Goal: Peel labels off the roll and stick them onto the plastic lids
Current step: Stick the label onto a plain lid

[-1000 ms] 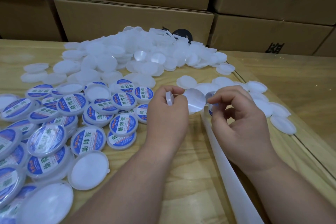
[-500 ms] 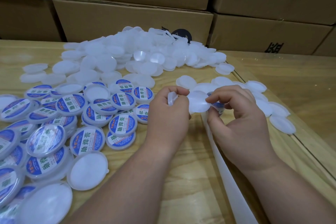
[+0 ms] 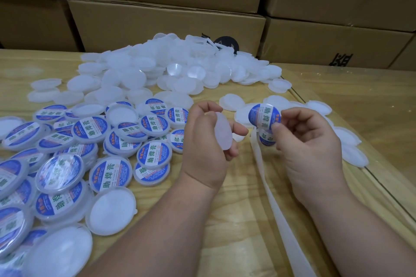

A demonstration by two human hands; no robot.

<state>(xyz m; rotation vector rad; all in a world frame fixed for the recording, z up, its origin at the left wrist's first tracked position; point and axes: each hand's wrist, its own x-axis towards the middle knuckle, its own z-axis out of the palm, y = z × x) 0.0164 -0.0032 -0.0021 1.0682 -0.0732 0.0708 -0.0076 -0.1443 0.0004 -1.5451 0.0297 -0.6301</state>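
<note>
My left hand grips a blank white plastic lid by its rim, tilted on edge. My right hand pinches a round blue and white label between thumb and forefinger, lifted off the white backing strip. Another label sits on the strip just below it. The strip runs from my right hand down to the bottom edge of the view. The roll itself is out of sight.
Several labelled lids lie at the left of the wooden table. A big heap of blank lids fills the back, with more blank lids at the right. Stacked cardboard boxes stand behind. A table seam runs along the right.
My right hand has peeled a label off the strip and raised it, printed face in view. My left hand has turned the blank lid on edge and drawn it slightly left.
</note>
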